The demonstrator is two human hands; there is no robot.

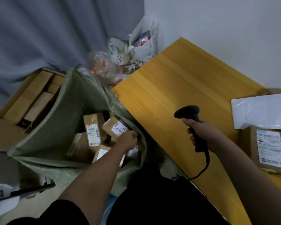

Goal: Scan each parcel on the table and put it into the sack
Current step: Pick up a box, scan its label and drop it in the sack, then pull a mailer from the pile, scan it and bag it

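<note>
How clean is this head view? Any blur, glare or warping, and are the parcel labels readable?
Head view: dim and soft overall; wide-angle warping bends the table edges; the sack interior is shadowed; the white mailer looks washed out; the label on the cardboard parcel is too blurred to read; the scanner in the right hand is a dark silhouette.

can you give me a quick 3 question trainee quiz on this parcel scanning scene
1. True or false: the right hand grips the scanner.
2. Where is the left hand? A) flat on the table B) at the rim of the green sack C) on the white mailer
3. Fill in: a white mailer and a labelled cardboard ____ are on the table.

Key: 1 true; 2 B; 3 box.
</note>
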